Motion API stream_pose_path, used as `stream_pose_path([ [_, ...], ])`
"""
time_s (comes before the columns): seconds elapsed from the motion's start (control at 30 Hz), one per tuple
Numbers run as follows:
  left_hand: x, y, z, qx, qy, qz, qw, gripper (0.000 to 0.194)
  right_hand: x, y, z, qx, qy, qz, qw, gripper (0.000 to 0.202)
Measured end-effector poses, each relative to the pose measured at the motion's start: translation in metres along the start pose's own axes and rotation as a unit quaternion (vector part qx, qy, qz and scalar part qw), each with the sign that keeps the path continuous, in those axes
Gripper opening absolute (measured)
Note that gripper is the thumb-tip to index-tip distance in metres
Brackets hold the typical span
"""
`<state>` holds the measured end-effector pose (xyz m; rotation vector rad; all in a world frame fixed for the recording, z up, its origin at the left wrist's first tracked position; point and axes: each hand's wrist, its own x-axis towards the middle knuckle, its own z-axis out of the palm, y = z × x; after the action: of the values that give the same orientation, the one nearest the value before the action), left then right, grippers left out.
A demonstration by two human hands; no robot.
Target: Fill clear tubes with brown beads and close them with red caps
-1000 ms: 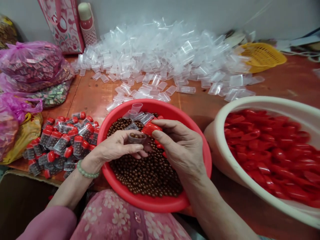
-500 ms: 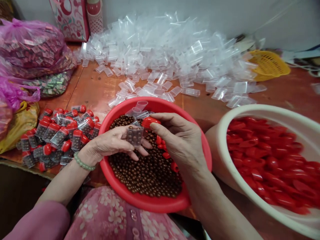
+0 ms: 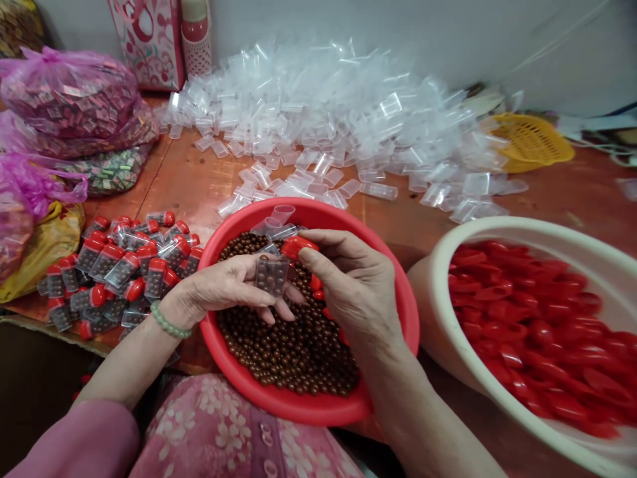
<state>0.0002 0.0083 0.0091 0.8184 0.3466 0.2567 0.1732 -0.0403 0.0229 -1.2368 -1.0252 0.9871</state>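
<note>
- Head view, the only one. Left hand: grip half closed, thumb and fingers lightly round a clear container, other fingers spread loose beneath it. Container is roughly upright over the beads, with brown beads inside up to about its mouth.
- Right hand: grip closed to a pinch, thumb and fingertips on a red cap. Cap sits just beside and above the container's top; whether they touch, cannot tell.
- Below both hands: red basin, beads spread across it. A few empty tubes and loose caps lie inside too.
- Spill risk: with beads near the mouth, a tilt or knock from the cap could tip some out. Basin underneath should catch most.
- Slip risk: left hold looks light; a sideways push could twist the container free. Smooth plastic would make it worse.
- Misfit risk: a proud bead or a skewed cap could keep the two from seating.
- Left on bench: pile of capped containers, some close to the front edge. A swing of the left forearm could nudge one off.
- Right: cream tub of red caps, near the right forearm; a bump is possible.
</note>
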Motion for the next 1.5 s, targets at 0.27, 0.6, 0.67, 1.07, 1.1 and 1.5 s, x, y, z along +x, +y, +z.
stream_pose_path([
  [0.27, -0.001, -0.003, -0.003, -0.017, -0.026, 0.001, 1.0, 0.051, 0.009, -0.004, 0.0, -0.025, -0.044, 0.003, 0.999, 0.015],
  [0.6, -0.001, -0.001, -0.003, -0.013, -0.048, -0.019, 0.999, 0.043, 0.015, -0.005, -0.002, -0.059, -0.107, -0.031, 0.992, 0.013],
  [0.67, -0.001, 0.0, -0.003, -0.007, -0.045, -0.03, 0.998, 0.042, 0.016, -0.006, -0.004, -0.068, -0.114, -0.032, 0.991, 0.013],
  [1.07, -0.004, -0.001, -0.002, -0.011, -0.031, -0.048, 0.998, 0.041, 0.015, -0.004, -0.007, -0.063, -0.122, -0.008, 0.99, 0.015],
  [1.1, -0.003, -0.001, -0.002, -0.013, -0.033, -0.047, 0.998, 0.041, 0.014, -0.004, -0.008, -0.065, -0.121, -0.005, 0.99, 0.015],
  [1.5, -0.001, -0.005, -0.006, 0.002, 0.019, -0.019, 1.0, 0.036, 0.012, 0.001, -0.004, -0.057, -0.111, 0.005, 0.992, 0.015],
])
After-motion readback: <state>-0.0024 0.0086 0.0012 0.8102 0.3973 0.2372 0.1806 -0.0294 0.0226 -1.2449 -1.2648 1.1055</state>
